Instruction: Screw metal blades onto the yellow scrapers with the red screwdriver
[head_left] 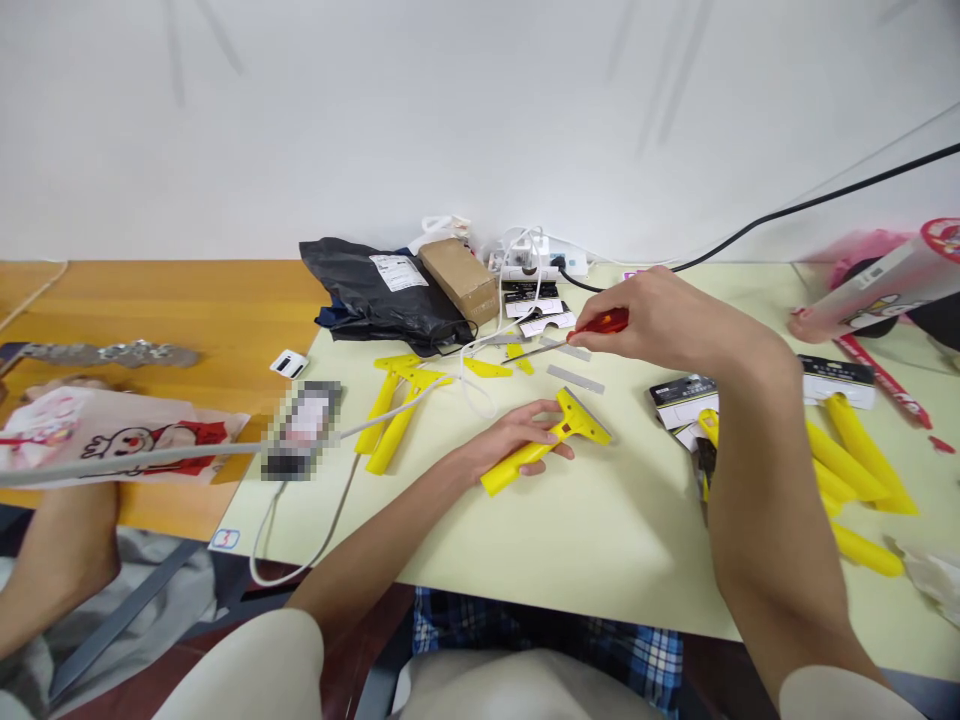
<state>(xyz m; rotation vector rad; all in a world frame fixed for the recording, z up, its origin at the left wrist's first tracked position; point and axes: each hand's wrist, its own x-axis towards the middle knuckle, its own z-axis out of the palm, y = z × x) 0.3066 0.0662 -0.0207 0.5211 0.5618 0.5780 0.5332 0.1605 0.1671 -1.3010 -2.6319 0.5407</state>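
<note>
At the middle of the table, the left hand gripped a yellow scraper by its handle; the right hand gripped a red-handled screwdriver, tip near small yellow parts. Good control required a steady shaft.

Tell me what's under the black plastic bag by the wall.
Some dark blue material peeks out beneath the left edge of the black plastic bag; the bag covers whatever else lies underneath.

Pale wall behind two tables
</note>
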